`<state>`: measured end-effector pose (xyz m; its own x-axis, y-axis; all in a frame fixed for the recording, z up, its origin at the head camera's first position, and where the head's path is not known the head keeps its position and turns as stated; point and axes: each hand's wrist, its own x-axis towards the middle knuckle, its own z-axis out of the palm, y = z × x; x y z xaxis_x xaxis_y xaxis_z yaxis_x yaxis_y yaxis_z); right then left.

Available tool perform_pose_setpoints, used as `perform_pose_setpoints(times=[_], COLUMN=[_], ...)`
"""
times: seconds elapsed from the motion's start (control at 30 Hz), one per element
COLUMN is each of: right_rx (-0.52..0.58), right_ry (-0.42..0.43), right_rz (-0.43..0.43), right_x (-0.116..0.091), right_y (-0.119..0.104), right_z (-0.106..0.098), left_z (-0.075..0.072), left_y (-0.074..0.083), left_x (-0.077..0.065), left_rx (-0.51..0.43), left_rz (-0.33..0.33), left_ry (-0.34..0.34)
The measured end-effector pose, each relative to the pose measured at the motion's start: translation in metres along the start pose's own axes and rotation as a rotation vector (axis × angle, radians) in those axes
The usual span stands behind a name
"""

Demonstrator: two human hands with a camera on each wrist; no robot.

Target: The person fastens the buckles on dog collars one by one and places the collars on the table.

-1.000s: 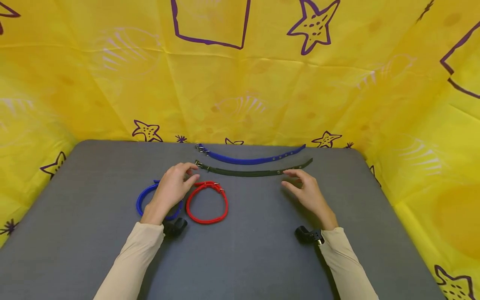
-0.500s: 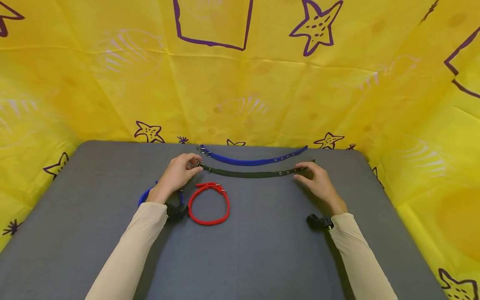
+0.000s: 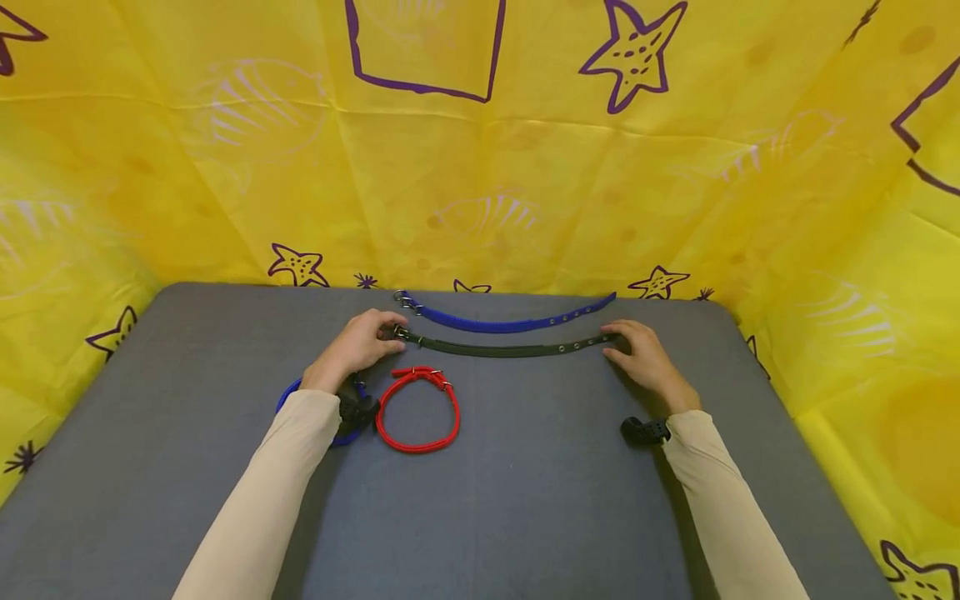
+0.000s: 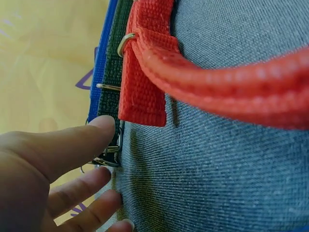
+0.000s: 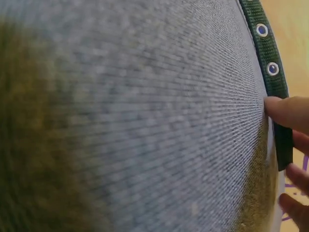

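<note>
One green collar [image 3: 487, 350] lies unbuckled in a shallow bow on the grey table [image 3: 525, 500], with a hand at either end of it. At its plain end, below the eyelets [image 5: 273, 68], the right hand [image 3: 645, 360] pinches the strap between thumb and fingers. At its other end, the left hand [image 3: 356, 346] has its thumb on the strap by the metal buckle [image 4: 112, 150] and its fingers just past it; whether they are pressed together on it I can't tell.

If that side is only loosely touched, the buckle could slip away under a pull, leaving the green collar dangling from the right hand. The left fingertips could also catch the straight blue collar [image 3: 495, 327], which runs just beyond the green collar and nearly alongside it.

On the near side of the green collar, below its buckle end, lies a red collar [image 3: 420, 447] fastened in a ring. Next to that ring, farther toward the left, a looped blue collar [image 3: 288, 392] sits partly hidden under the left wrist and its black camera [image 3: 358, 412], which might brush it. Yellow patterned cloth [image 3: 480, 150] rises behind the green collar, past the table's edge.
</note>
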<state>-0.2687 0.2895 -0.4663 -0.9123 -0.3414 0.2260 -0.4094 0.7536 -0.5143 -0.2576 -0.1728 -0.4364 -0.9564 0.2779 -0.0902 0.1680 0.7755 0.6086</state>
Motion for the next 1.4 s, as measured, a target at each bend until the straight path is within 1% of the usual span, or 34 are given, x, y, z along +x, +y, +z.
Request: perform_pose_setpoints(times=[0.13,0.27,0.43,0.53,0.6,0.7,0.8,1.13,1.4], right_rx=[-0.083,-0.116,-0.096,-0.075,-0.054,-0.02,-0.006,0.017,0.153], right_ry=[-0.012,-0.006,-0.004,0.039,0.068,0.095,0.083,0.057,0.085], right_rz=[0.011,0.015,0.018,-0.006,-0.014,-0.005,0.025,0.096,0.129], right_x=[-0.001,-0.004,-0.008,-0.01,-0.011,-0.014,-0.017,-0.026,-0.031], right_y=[0.001,0.001,-0.001,-0.001,-0.001,-0.001,-0.001,-0.004,-0.019], right_z=[0.0,-0.001,-0.004,-0.005,-0.006,-0.007,-0.009,-0.022,-0.033], left_z=[0.0,0.001,0.001,0.001,0.001,0.001,0.0,-0.003,-0.003], left_y=[0.0,0.001,0.001,0.001,0.001,0.002,0.002,0.006,0.014], left_x=[-0.001,0.0,0.0,0.0,-0.001,-0.002,-0.003,-0.006,-0.012], left_rx=[0.008,0.023,0.031,0.022,0.012,-0.002,-0.023,-0.172,-0.359], left_rz=[-0.016,-0.027,-0.038,-0.038,-0.029,-0.006,0.015,0.028,0.049], left_ry=[-0.01,-0.005,-0.006,0.004,0.012,0.032,0.04,0.007,-0.049])
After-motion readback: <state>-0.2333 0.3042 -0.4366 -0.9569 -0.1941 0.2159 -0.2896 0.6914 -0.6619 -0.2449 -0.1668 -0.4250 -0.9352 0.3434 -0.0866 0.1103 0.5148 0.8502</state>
